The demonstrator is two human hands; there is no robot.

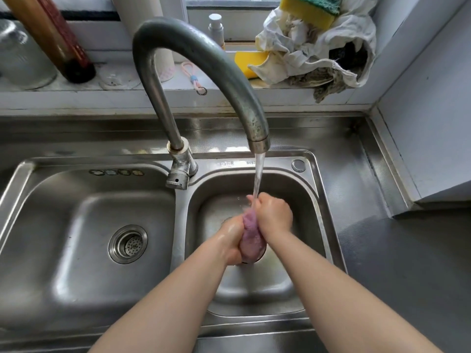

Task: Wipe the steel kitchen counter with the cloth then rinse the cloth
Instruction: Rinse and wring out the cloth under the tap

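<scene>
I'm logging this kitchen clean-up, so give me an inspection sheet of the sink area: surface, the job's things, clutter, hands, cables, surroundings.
Surface: steel counter around a double sink; looks bare and shiny.
Job's things: purple cloth bunched up in the right basin under running water from the tap.
Clutter: on the window ledge, a sponge on a heap of rags, a small white bottle, a dark bottle, a pink loop.
Hands: left hand and right hand both have a closed grip on the cloth, squeezing it.
Cables: nothing seen.
Surroundings: window behind the ledge, a wall at right, an empty left basin with its drain strainer.
</scene>
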